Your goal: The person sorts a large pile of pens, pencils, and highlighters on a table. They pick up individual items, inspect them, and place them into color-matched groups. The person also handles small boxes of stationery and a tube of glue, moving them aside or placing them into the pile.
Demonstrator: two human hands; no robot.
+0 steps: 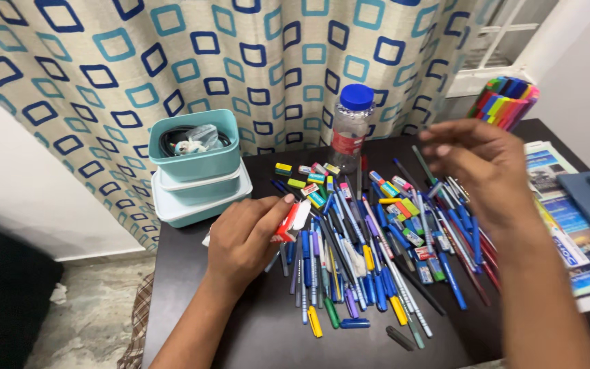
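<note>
The left hand (244, 239) pinches a red-and-white eraser (292, 222) for lifting from the pen pile (370, 253), while the blurred right hand (483, 164) hovers above, fingers loosely curled around nothing.

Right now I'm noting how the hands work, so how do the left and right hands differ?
The left hand rests low at the pile's left edge, pinching a small red-and-white eraser; the right hand hovers raised above the pile's right side. The left looks sharp; the right is motion-blurred, and what its fingers pinch, perhaps a thin pen, can't be told. Both are bare and over the scattered pens on the dark table.
</note>
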